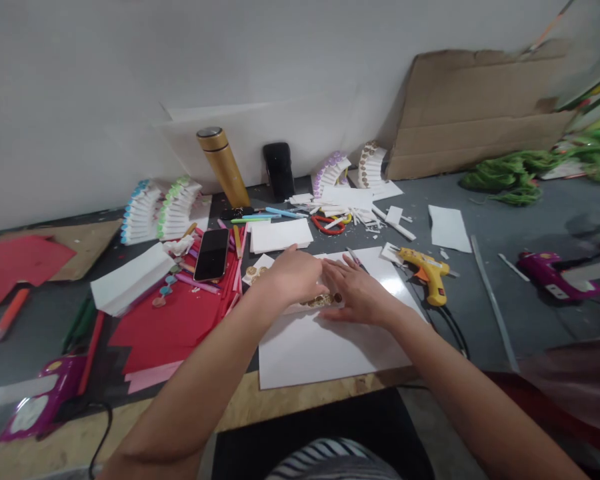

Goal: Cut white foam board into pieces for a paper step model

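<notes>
The work looks partway through: the white strip (323,301), topped with brown-gold rounds, lies on the white board (300,357) in front of the person, beneath and between both hands, and I judge it unfinished. The left hand (300,275) bends over its far side, fingers curled down; the right hand (357,290) lies low at its right end, thumb apart from the fingers. Whether either hand pinches the strip or merely presses on it, I cannot tell, as the fingers hide the contact. Four fans look complete along the back: a blue fan (140,212), a green fan (179,208), a purple fan (331,173) and a brown fan (371,165). How much is left on the strip is hidden. By count there are two phones, a standing phone (279,171) and a lying phone (212,255); one bottle (225,167); one yellow glue gun (425,267), right of the board; two purple tools, one at each side of the bench (500,233); one metal strip (493,303); and one small card (254,272) with brown rounds, partly covered, just beside the left hand. The white scraps (363,215) and red sheets (170,327) overlap too much to count.
</notes>
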{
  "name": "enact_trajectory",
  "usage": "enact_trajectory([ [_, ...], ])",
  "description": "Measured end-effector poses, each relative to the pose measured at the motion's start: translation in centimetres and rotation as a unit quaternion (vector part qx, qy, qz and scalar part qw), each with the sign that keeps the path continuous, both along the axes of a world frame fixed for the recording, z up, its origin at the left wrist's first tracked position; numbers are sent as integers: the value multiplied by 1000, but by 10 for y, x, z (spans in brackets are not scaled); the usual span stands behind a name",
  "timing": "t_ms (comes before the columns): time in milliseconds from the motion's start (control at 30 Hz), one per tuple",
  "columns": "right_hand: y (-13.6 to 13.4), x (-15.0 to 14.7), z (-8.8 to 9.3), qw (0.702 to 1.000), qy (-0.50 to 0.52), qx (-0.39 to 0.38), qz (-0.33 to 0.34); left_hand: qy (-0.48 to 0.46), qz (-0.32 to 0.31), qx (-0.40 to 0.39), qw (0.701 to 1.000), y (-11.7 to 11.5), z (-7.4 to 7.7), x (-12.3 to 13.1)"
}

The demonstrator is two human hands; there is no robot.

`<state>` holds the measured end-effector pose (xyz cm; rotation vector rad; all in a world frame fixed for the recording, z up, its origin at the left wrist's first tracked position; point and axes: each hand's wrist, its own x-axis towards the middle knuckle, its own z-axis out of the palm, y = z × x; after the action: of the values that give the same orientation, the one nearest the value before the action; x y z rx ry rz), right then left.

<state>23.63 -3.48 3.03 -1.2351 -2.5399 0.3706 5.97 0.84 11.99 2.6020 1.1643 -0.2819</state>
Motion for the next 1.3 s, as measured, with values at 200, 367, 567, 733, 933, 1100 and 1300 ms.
enact_trajectory([
  [200,2,3,-5,1000,21,-1,14,30,17,-1,999,7,-16,15],
  [367,3,5,-8,1000,27,6,15,55,22,15,998,10,-22,22],
  [567,2,5,-4,1000,26,-5,8,83,19,24,996,7,-29,28],
  [733,2,5,-4,1000,28,-11,9,70,15,49,996,1,-34,29],
  [933,2,7,-6,999,43,-8,6,74,15,57,996,1,-34,34],
  [1100,4,6,-9,999,49,-10,7,91,29,74,993,0,-34,34],
  [1300,-2,12,8,997,70,-34,12,97,39,74,992,-2,-33,33],
])
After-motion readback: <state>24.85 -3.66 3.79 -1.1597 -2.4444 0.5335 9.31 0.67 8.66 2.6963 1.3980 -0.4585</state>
